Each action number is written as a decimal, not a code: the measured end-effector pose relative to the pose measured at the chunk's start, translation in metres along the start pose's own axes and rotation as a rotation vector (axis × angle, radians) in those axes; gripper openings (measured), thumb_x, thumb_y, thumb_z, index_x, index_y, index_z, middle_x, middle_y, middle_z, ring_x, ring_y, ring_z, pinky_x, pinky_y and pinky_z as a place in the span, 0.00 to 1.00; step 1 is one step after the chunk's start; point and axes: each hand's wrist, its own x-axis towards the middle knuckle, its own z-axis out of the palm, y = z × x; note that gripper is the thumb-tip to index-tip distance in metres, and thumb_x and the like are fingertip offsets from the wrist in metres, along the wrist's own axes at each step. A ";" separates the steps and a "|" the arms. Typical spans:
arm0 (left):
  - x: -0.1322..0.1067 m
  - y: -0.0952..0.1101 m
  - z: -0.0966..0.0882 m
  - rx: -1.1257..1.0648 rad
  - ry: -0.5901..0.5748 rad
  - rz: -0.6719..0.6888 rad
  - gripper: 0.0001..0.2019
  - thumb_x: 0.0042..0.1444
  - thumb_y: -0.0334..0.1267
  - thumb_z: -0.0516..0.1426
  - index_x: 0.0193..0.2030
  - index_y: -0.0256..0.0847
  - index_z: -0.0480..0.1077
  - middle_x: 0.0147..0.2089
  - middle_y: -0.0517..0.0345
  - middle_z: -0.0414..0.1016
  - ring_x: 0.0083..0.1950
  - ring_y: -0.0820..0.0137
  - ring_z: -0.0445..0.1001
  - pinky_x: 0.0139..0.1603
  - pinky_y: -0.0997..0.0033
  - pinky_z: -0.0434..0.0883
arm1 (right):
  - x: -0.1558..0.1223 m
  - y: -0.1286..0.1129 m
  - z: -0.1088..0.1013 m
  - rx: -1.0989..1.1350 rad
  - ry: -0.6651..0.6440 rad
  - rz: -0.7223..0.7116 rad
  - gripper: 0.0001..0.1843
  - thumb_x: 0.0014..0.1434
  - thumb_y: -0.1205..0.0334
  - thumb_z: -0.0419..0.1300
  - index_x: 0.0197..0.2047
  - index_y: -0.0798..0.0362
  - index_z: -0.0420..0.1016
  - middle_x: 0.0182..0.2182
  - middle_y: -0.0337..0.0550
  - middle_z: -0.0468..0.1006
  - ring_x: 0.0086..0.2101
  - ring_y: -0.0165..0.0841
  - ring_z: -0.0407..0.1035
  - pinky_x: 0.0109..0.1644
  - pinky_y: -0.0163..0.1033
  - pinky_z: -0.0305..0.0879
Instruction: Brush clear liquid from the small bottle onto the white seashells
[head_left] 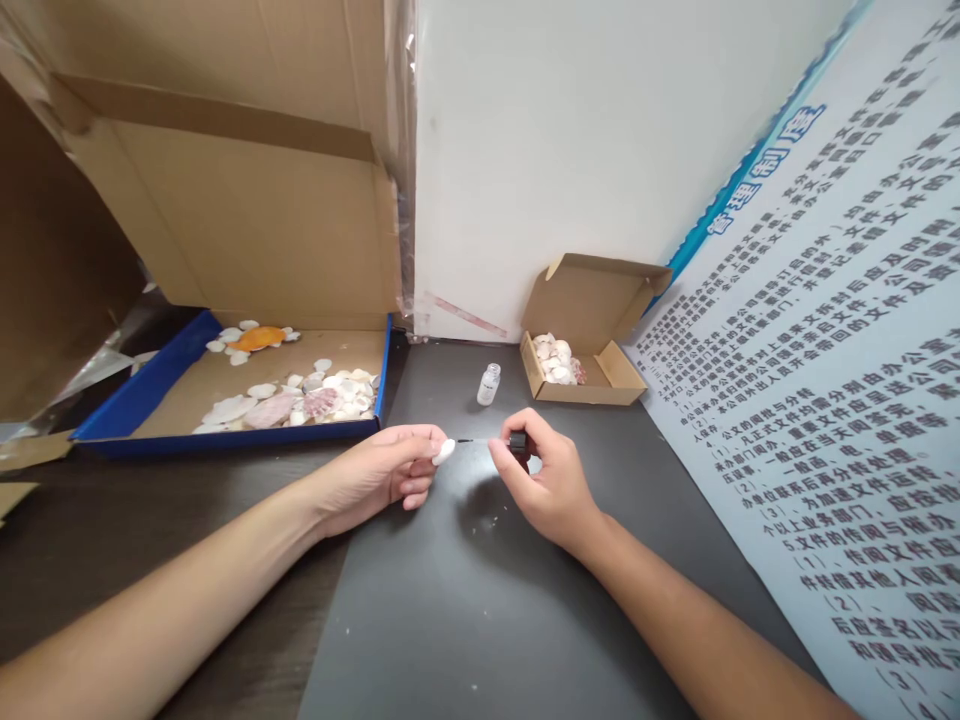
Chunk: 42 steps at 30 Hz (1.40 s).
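Pinched between the thumb and fingers of my left hand (397, 465) is a small white seashell (444, 452). My right hand (546, 478) grips the black cap of a thin applicator brush (517, 441). Its dark tip points left at the shell, very close to it; whether they touch I cannot tell. Behind the hands an uncapped small glass bottle (489, 384) with a white label stands upright on the dark table. Some tiny white bits lie on the table below my hands.
To the left, an open blue-edged cardboard box (225, 440) holds many shells and an orange shell (259, 338) ringed by white ones. A smaller open carton (585, 393) with shells stands back right. A white panel (585, 130) rises behind; a printed poster (847, 330) borders the right.
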 end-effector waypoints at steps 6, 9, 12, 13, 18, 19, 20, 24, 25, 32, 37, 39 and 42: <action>-0.001 0.000 0.002 0.013 0.029 -0.027 0.10 0.58 0.38 0.59 0.29 0.38 0.63 0.24 0.68 0.47 0.23 0.79 0.48 0.23 0.81 0.57 | -0.002 0.001 0.002 -0.040 -0.091 0.004 0.07 0.62 0.60 0.56 0.33 0.52 0.64 0.23 0.34 0.65 0.22 0.24 0.58 0.27 0.29 0.57; -0.001 0.001 0.002 0.020 0.030 -0.028 0.10 0.58 0.39 0.58 0.30 0.38 0.63 0.24 0.68 0.47 0.23 0.79 0.48 0.23 0.80 0.57 | -0.002 0.000 0.002 -0.051 -0.054 0.041 0.08 0.63 0.59 0.56 0.33 0.52 0.63 0.23 0.34 0.65 0.22 0.25 0.58 0.27 0.30 0.57; -0.001 0.001 0.001 0.021 0.033 -0.033 0.11 0.58 0.39 0.58 0.29 0.38 0.62 0.24 0.68 0.48 0.23 0.79 0.48 0.23 0.80 0.57 | -0.002 -0.001 0.001 -0.024 -0.056 0.028 0.08 0.63 0.58 0.56 0.33 0.52 0.64 0.23 0.35 0.64 0.22 0.25 0.58 0.27 0.30 0.57; -0.001 0.001 0.002 0.020 0.035 -0.036 0.11 0.58 0.38 0.58 0.29 0.38 0.62 0.24 0.68 0.48 0.23 0.79 0.49 0.23 0.80 0.57 | -0.003 -0.001 0.000 -0.024 -0.076 0.022 0.08 0.63 0.58 0.56 0.33 0.52 0.64 0.23 0.35 0.65 0.23 0.25 0.58 0.27 0.31 0.57; -0.001 0.001 0.003 0.033 0.029 -0.046 0.10 0.58 0.38 0.59 0.30 0.38 0.63 0.23 0.68 0.48 0.23 0.79 0.49 0.24 0.80 0.58 | -0.002 0.003 0.001 -0.085 -0.126 0.062 0.08 0.63 0.59 0.56 0.34 0.52 0.64 0.23 0.34 0.65 0.23 0.25 0.58 0.28 0.30 0.56; -0.001 0.001 0.003 0.033 0.026 -0.048 0.10 0.58 0.38 0.59 0.30 0.38 0.63 0.23 0.68 0.48 0.23 0.79 0.49 0.24 0.80 0.58 | -0.001 0.004 0.001 -0.091 -0.115 0.073 0.08 0.63 0.58 0.55 0.34 0.52 0.63 0.23 0.34 0.64 0.22 0.25 0.58 0.27 0.30 0.55; -0.001 0.001 0.003 0.030 0.026 -0.048 0.10 0.58 0.38 0.59 0.30 0.38 0.63 0.24 0.68 0.48 0.23 0.79 0.49 0.24 0.80 0.58 | -0.001 0.004 0.001 -0.088 -0.104 0.080 0.09 0.63 0.58 0.55 0.33 0.52 0.62 0.22 0.33 0.64 0.22 0.25 0.57 0.27 0.30 0.55; -0.001 0.001 0.003 0.024 0.036 -0.040 0.10 0.58 0.39 0.59 0.30 0.38 0.62 0.23 0.68 0.48 0.23 0.78 0.48 0.24 0.80 0.58 | -0.002 0.001 0.001 -0.036 -0.127 0.098 0.10 0.65 0.56 0.53 0.34 0.51 0.59 0.21 0.32 0.60 0.21 0.25 0.56 0.27 0.31 0.54; -0.001 0.000 0.003 0.025 0.034 -0.039 0.10 0.58 0.39 0.59 0.29 0.38 0.62 0.23 0.68 0.47 0.23 0.78 0.48 0.24 0.80 0.58 | -0.003 0.000 0.001 -0.025 -0.145 0.110 0.10 0.65 0.56 0.53 0.34 0.51 0.59 0.21 0.31 0.60 0.21 0.25 0.56 0.27 0.31 0.53; -0.002 -0.001 0.002 0.030 0.026 -0.031 0.10 0.57 0.38 0.58 0.30 0.38 0.62 0.23 0.69 0.48 0.23 0.79 0.49 0.24 0.80 0.58 | -0.006 -0.002 0.000 -0.006 -0.263 0.128 0.12 0.68 0.53 0.48 0.36 0.51 0.59 0.22 0.33 0.65 0.23 0.28 0.60 0.30 0.34 0.53; -0.002 -0.001 0.001 0.017 0.035 -0.033 0.08 0.57 0.37 0.58 0.30 0.38 0.63 0.23 0.69 0.48 0.23 0.78 0.49 0.24 0.80 0.59 | -0.006 -0.002 -0.003 0.019 -0.288 0.058 0.13 0.68 0.56 0.42 0.35 0.52 0.60 0.23 0.36 0.66 0.25 0.29 0.60 0.31 0.35 0.53; -0.002 -0.001 0.002 0.017 0.039 -0.030 0.08 0.56 0.36 0.58 0.30 0.38 0.63 0.23 0.68 0.49 0.23 0.78 0.50 0.24 0.79 0.60 | -0.006 -0.001 -0.006 0.045 -0.262 0.032 0.13 0.68 0.58 0.41 0.35 0.52 0.60 0.23 0.36 0.66 0.25 0.29 0.60 0.32 0.36 0.54; -0.001 -0.001 0.003 0.021 0.039 -0.021 0.07 0.56 0.35 0.57 0.30 0.38 0.63 0.24 0.67 0.52 0.23 0.78 0.51 0.24 0.79 0.60 | -0.007 -0.001 -0.008 0.076 -0.267 0.029 0.12 0.68 0.57 0.42 0.37 0.52 0.61 0.23 0.36 0.67 0.25 0.29 0.60 0.31 0.35 0.55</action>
